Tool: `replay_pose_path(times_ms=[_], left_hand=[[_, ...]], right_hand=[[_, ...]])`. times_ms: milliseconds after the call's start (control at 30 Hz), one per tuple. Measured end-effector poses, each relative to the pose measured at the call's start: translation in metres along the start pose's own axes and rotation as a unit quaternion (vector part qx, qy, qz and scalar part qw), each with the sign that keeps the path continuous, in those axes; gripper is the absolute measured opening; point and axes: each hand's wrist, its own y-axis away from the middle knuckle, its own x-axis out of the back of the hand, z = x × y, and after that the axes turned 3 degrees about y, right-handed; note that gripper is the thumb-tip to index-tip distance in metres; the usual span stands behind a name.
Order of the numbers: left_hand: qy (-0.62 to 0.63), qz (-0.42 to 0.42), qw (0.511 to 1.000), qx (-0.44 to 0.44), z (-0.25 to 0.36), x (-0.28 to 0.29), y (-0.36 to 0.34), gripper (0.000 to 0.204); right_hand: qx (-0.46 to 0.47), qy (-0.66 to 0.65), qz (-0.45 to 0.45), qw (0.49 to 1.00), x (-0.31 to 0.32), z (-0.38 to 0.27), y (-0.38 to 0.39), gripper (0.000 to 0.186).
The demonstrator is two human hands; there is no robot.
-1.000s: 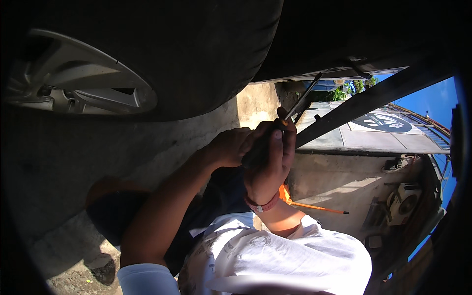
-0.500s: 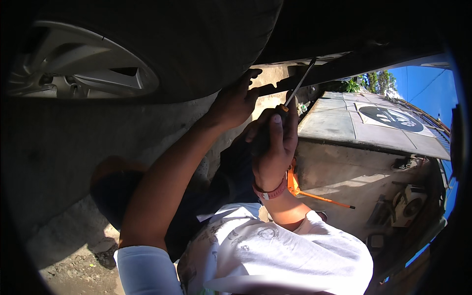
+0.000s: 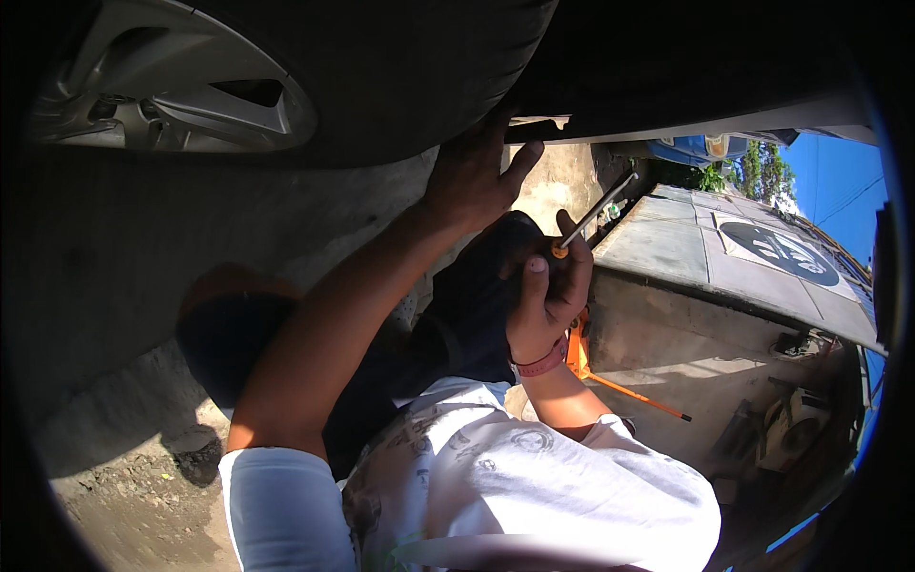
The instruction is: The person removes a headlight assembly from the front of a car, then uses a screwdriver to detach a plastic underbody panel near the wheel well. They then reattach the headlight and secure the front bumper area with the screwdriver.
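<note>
My left hand (image 3: 477,181) reaches up beside the dark tyre (image 3: 419,76), close to the lower edge of the car's body (image 3: 686,119). Its thumb stands apart and its fingers stretch upward, the tips lost in shadow. Lower and to the right, my right hand (image 3: 548,310) is closed around a screwdriver (image 3: 600,212) with an orange-and-dark handle. The long metal shaft points up and to the right, its tip free in the air below the car body. My palm and fingers hide most of the handle.
A silver alloy wheel (image 3: 191,95) fills the upper left. To the right stands a grey wall (image 3: 658,238) with a round dark emblem. An orange jack with a long handle (image 3: 634,393) lies beyond my right wrist. Concrete ground (image 3: 124,286) spreads at left.
The screwdriver's tip has come down away from the car's dark underside, my right hand dropping slightly. My left hand has shifted up against the tyre and body edge. The view has tilted a little.
</note>
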Motion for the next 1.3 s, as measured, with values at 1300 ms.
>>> replay_pose_path(times_ms=[1300], left_hand=[[-0.014, -0.141, 0.989, -0.039, 0.013, -0.005, 0.014, 0.124]], right_hand=[[-0.072, -0.141, 0.231, 0.96, 0.045, 0.123, -0.078, 0.017]])
